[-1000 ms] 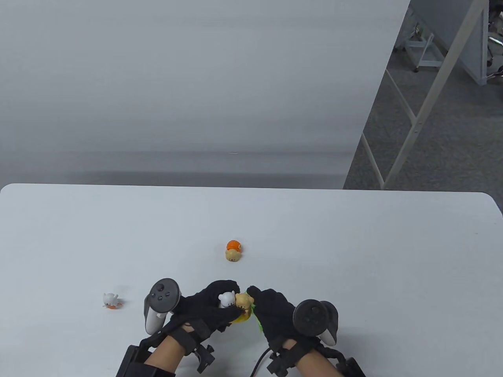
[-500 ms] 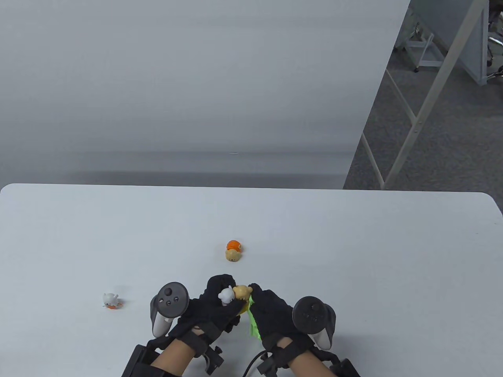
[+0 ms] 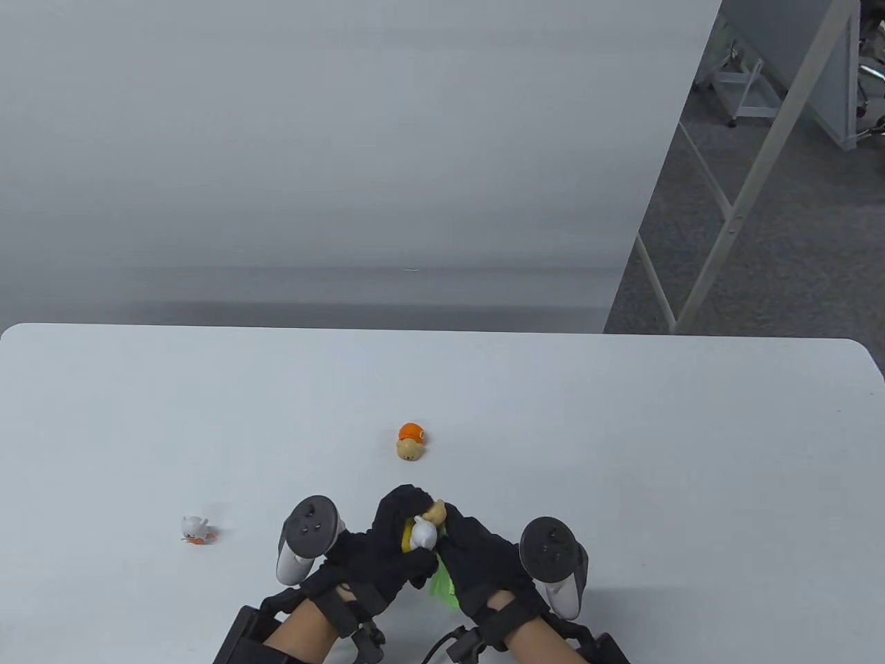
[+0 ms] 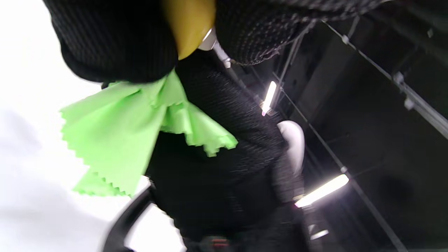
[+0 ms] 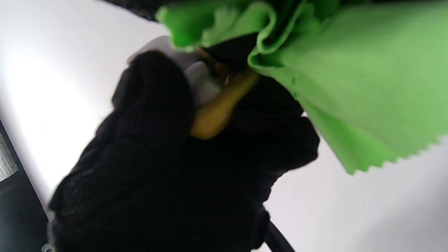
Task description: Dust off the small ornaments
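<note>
My left hand (image 3: 394, 546) grips a small ornament (image 3: 423, 530) with a white figure, a tan bear head and a yellow base, held just above the table's front edge. Its yellow base shows in the left wrist view (image 4: 189, 24) and the right wrist view (image 5: 213, 115). My right hand (image 3: 477, 553) holds a green cloth (image 3: 442, 588) against the ornament's right side; the cloth hangs below it (image 4: 122, 133) (image 5: 350, 70). An orange-and-tan ornament (image 3: 411, 442) lies on the table beyond my hands. A white-and-orange ornament (image 3: 194, 530) lies at the left.
The white table (image 3: 622, 449) has its far edge against a grey wall. A metal frame (image 3: 747, 180) stands on the floor at the right, off the table.
My left hand has turned the held ornament so the white figure now faces down and right. Both hands have drawn closer together, and more green cloth shows beneath them.
</note>
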{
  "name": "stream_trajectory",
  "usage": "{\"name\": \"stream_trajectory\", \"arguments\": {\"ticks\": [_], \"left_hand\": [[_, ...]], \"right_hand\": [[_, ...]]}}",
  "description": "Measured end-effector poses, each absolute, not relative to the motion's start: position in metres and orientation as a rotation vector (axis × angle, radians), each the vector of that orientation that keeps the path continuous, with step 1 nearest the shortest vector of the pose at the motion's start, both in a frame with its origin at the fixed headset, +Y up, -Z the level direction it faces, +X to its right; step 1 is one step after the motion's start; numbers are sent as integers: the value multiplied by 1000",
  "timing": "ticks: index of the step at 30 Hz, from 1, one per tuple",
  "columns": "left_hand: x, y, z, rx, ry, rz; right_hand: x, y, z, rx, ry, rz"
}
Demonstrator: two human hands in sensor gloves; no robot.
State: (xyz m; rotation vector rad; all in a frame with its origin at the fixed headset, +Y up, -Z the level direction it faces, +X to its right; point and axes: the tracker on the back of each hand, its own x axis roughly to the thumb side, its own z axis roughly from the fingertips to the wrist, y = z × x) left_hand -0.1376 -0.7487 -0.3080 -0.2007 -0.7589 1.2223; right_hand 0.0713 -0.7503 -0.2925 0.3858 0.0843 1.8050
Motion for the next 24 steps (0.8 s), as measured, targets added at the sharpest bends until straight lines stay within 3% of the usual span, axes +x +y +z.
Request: {"name": "stream_trajectory", "arguments": {"ticks": [7,10,15,22,24], "left_hand": [[-149,-749,-312,-60,-622,1217],[-161,-748,-317,-61,-568,1275],[-166,-750,-315,-207,-694,1548],[-150,-749,-311,-253,-786,1447],[-146,-749,-310,-197,-787,1367]], "right_hand": [[61,-738,-288,574,81,1823],[66,-733,-290,633,112,1852],[90,-747,-302,370,108,1731],[88,-750,-304,369,121,1695],[87,-749,-303,362,123,1745]]}}
